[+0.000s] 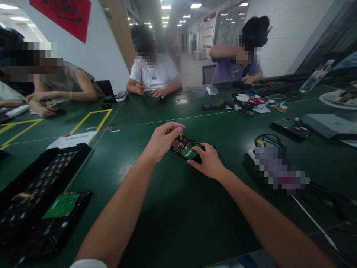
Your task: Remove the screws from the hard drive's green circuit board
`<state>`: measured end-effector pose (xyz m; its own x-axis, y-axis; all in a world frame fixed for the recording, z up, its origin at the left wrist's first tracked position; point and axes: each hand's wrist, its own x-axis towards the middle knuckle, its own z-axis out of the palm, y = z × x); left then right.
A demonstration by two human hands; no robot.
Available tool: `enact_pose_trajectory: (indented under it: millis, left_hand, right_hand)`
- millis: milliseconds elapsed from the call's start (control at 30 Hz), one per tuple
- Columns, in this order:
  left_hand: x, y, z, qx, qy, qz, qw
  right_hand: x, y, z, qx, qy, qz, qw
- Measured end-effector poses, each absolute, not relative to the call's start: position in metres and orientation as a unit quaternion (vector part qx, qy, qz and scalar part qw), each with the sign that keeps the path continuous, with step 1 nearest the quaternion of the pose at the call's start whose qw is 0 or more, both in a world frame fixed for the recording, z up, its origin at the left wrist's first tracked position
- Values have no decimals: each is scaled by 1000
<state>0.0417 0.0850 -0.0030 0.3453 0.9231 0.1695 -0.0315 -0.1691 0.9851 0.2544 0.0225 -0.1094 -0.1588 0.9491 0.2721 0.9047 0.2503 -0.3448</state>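
Honestly, steady bracing looks like the trick here: the right hand is clamped round one end of the open black case, mid-bench, while the left hand seems to pinch a small yellow-marked piece above the other. Light pressure's probably kinder to that flat green board; the shell's shallow, boxy, likely plastic, on a smooth, slightly glossy top.

device: on table, centre | casing: left | box: right | bottle: behind box
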Motion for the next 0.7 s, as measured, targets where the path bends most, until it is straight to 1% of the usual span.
enact_pose_trajectory:
  millis: [467, 700]
  left_hand:
    - [42, 84, -2, 613, 357, 452, 541]
    - [44, 84, -2, 557, 347, 459, 598]
  right_hand:
    - [257, 24, -111, -609, -757, 71, 225]
    - [257, 25, -112, -610, -756, 71, 226]
